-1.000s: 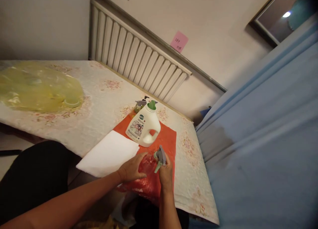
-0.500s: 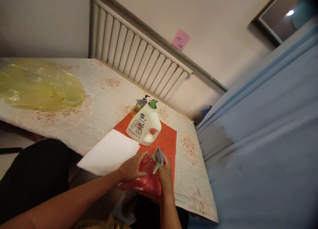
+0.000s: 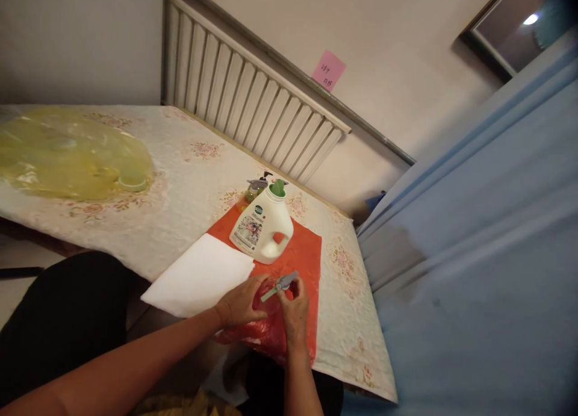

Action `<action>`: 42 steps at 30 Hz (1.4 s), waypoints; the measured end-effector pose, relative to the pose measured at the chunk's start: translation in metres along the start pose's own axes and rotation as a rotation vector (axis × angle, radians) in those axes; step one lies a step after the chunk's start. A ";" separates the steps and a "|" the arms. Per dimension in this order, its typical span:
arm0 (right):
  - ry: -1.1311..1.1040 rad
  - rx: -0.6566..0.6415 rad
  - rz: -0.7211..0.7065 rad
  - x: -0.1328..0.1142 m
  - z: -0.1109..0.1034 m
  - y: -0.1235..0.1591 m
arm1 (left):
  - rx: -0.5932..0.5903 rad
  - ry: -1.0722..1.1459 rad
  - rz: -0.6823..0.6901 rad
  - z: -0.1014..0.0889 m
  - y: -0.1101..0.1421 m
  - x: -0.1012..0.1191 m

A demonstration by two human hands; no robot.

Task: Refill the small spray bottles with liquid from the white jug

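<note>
My left hand [image 3: 238, 306] grips the body of a clear spray bottle [image 3: 270, 297] that stands on a red plastic sheet [image 3: 303, 254] at the table's near edge. My right hand [image 3: 292, 310] is closed on the bottle's grey and green trigger head [image 3: 280, 285], which lies turned sideways across the bottle's top. Just beyond stand a white detergent jug [image 3: 262, 229] with a green cap and a small yellow pump bottle [image 3: 253, 193]. A folded white cloth [image 3: 198, 274] lies left of my hands.
The table carries a floral cloth [image 3: 180, 181] with a yellow plastic bag [image 3: 67, 160] at far left. A white radiator [image 3: 253, 97] runs along the wall behind, with a pink note [image 3: 328, 70] above it. Blue fabric [image 3: 474, 253] fills the right side.
My right hand has twisted the trigger head from upright to lying sideways on the bottle. My left hand has stayed on the bottle's body.
</note>
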State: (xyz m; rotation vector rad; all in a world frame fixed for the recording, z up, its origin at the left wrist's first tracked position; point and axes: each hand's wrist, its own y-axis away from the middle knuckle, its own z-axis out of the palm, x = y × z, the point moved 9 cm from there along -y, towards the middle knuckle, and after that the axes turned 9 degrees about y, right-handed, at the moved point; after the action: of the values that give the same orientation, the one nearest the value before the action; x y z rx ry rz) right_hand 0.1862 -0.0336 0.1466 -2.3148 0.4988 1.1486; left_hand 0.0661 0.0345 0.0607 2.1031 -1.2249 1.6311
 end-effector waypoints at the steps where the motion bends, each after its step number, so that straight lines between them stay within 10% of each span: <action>1: -0.002 0.003 0.000 0.000 0.000 0.000 | -0.001 -0.004 -0.006 0.000 0.000 0.000; 14: -0.082 -0.205 -0.066 -0.004 0.005 0.002 | 0.002 -0.021 -0.031 -0.001 0.001 0.001; 25: -0.061 -0.003 0.025 0.006 0.001 0.001 | -0.023 0.013 0.058 -0.004 0.000 0.014; 42: -0.062 -0.048 0.028 -0.001 0.000 0.003 | -0.031 -0.025 -0.044 0.003 0.000 -0.006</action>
State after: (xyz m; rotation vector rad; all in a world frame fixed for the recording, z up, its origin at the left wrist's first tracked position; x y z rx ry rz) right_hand 0.1847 -0.0357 0.1464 -2.3122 0.4867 1.2543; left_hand 0.0678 0.0353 0.0539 2.1225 -1.1956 1.5615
